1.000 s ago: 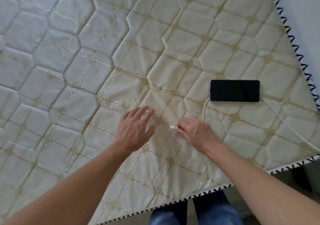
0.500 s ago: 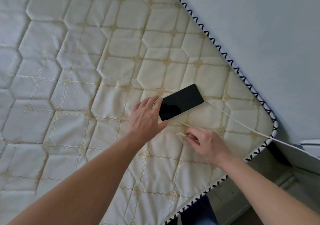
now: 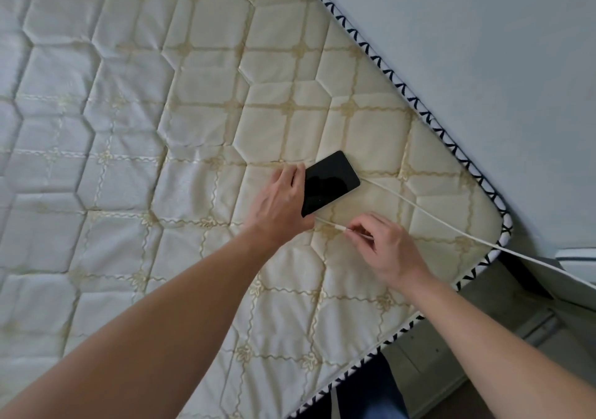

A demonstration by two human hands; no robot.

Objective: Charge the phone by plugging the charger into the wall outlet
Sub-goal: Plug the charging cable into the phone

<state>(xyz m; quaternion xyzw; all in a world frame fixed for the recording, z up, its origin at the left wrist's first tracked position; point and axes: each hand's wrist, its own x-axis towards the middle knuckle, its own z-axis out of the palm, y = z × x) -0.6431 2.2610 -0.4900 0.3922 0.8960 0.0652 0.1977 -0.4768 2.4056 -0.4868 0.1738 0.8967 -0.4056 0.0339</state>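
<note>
left hand covers phone end; right hand pinches cable tip.

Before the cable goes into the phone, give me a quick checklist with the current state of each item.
1. Phone lying flat on the mattress, screen up and dark: ok.
2. Left hand steadying the phone at its near end: ok, fingers rest on its edge.
3. Right hand pinching the cable near its connector: ok.
4. Connector tip lined up with the phone's port: cannot tell, the left hand hides that end.
5. Cable free of snags across the mattress: ok, it runs off the corner without loops.
6. Charger plugged into the wall outlet: cannot tell, neither is in view.
</note>
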